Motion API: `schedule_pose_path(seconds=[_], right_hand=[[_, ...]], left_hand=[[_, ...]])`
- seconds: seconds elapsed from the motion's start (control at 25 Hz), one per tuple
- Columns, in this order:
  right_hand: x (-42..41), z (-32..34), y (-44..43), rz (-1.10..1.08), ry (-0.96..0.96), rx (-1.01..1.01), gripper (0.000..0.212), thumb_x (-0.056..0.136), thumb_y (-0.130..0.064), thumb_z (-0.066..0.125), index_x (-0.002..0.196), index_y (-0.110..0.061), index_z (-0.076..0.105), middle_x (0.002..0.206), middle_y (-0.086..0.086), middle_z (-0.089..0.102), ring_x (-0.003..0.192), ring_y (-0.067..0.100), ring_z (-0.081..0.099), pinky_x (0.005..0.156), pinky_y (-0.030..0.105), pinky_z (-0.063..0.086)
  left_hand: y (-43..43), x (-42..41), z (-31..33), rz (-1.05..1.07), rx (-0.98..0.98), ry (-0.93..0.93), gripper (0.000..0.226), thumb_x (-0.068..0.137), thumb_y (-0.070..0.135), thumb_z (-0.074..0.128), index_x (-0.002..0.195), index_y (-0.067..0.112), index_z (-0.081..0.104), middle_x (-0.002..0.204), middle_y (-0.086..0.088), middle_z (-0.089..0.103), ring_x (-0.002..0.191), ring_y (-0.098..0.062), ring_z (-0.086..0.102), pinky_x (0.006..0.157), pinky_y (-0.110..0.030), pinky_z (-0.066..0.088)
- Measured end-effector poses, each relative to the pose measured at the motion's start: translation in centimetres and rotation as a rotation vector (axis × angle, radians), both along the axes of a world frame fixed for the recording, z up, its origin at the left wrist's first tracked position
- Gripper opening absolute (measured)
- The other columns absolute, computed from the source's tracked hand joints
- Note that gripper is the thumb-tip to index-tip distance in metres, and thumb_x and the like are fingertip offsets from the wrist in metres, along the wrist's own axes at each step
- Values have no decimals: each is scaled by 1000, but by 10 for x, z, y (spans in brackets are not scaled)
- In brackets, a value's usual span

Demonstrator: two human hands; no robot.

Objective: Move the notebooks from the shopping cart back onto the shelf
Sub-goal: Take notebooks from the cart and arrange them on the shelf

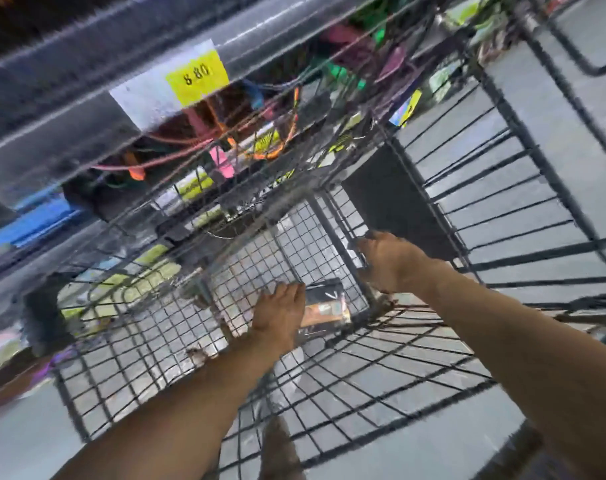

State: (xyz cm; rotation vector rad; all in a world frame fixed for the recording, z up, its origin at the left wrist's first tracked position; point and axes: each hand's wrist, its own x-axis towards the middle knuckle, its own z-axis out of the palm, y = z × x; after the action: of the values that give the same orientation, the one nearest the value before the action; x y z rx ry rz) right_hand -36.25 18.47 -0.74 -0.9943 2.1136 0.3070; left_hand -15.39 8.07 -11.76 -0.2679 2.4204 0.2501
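In the shopping cart (97, 358), my left hand (280, 315) lays straight fingers against the notebook (327, 306), best pinched by its edge; my right hand (389, 261) blurs beyond telling.

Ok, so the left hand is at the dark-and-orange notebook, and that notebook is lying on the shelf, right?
Not quite. The left hand is at the dark-and-orange notebook, but that notebook is lying on the wire floor of the shopping cart, not on the shelf. The head view shows it down inside the cart, well below the shelf rail.
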Motion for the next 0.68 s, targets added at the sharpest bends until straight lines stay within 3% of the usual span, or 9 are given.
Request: schedule_pose_path(seconds=[0.12,0.32,0.44,0.56,0.68], right_hand=[[-9,-23,-1,-14,-17,-19,55,92,-36,60,144,-28,47,138,8,56,128,31,52,107,43,45],[-13,-43,-6,32,-31,42,51,92,-36,59,140,-25,48,136,8,55,129,30,49,106,43,45],[-6,-45,-14,112,-55,101,49,93,-28,60,140,-21,49,135,11,57,126,30,52,103,44,49],[14,-56,-27,206,-83,158,50,92,-21,62,139,-19,46,135,13,56,124,31,55,102,45,50],[41,-76,-32,393,-65,122,70,88,-32,70,147,-18,36,146,14,45,137,33,42,115,53,35]], left_hand=[[16,1,-26,-6,-32,16,110,80,63,67,157,5,13,154,-13,33,133,-32,36,103,-48,36],[9,5,-27,130,-13,-15,112,75,44,80,156,7,12,145,-12,39,127,-29,40,99,-48,44],[-24,19,-11,288,-94,-39,123,71,56,81,158,7,9,147,-13,37,128,-27,41,87,-40,50],[-61,46,-2,443,-144,-119,129,69,69,76,157,9,5,151,-16,31,134,-31,39,91,-44,53],[-81,74,-4,548,-167,-146,132,66,72,76,156,12,1,150,-17,30,134,-33,40,95,-49,51]])
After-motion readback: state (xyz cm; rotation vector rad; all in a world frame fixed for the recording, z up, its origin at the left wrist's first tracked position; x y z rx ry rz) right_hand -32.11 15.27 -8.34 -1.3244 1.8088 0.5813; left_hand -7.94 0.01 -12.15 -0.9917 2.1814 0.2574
